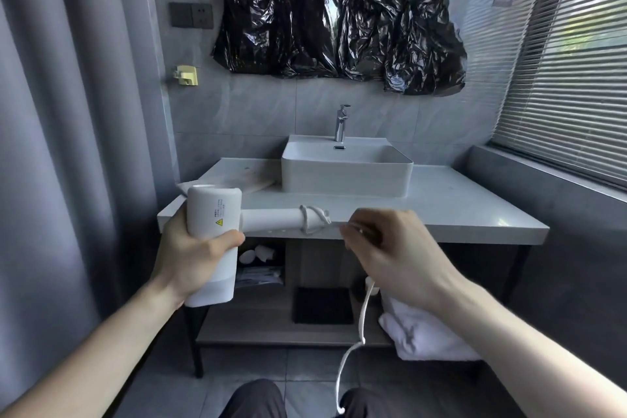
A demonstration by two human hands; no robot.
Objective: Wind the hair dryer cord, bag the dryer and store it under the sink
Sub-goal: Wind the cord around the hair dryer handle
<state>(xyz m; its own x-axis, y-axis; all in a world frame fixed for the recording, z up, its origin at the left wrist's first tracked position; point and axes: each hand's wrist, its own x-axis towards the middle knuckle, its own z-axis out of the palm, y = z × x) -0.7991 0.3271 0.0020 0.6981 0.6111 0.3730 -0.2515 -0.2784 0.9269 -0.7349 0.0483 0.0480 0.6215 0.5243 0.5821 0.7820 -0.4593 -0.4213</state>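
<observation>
A white hair dryer [214, 210] is held in front of the counter, its body gripped by my left hand [190, 254] and its handle [271, 219] pointing right. A couple of turns of white cord [314, 217] wrap the handle's end. My right hand [390, 248] is closed on the cord just right of the handle. The rest of the cord [363, 319] hangs down from that hand toward my knees. A pale cloth bag [234, 180] lies flat on the counter left of the sink.
A white basin [346, 170] with a chrome tap [341, 122] sits on the grey counter [458, 210]. Below is an open shelf [271, 316] with a black mat [322, 305], folded white towels [424, 332] and small toiletries [258, 265]. Curtain at left, blinds at right.
</observation>
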